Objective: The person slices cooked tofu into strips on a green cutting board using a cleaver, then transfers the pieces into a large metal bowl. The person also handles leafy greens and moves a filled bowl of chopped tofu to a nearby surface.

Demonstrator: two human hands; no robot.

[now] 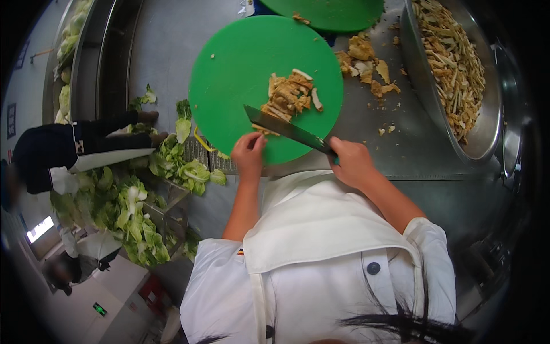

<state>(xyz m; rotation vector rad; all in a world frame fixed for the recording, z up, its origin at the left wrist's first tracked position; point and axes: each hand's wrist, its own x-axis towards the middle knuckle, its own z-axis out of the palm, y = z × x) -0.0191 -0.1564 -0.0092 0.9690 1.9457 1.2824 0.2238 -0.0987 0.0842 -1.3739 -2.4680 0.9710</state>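
Note:
My right hand [350, 162] grips the dark handle of a broad kitchen knife [282, 127]. Its blade slants up and left over a round green cutting board [229, 69], along the near side of a pile of sliced food [289, 94]. These strips are golden brown outside and pale inside, like fried tofu. My left hand [250, 156] is at the board's near edge, just below the blade's tip. Its fingers are curled and pinched together; whatever may be between them is hidden. A few strips lie under the blade, close to the left fingertips.
A big metal bowl [412, 63] of cut strips stands at right. Browned scraps [366, 63] lie beside the board, and a second green board [326, 11] is behind it. Leafy cabbages [137, 218] are heaped at left, where two people [51, 149] are nearby.

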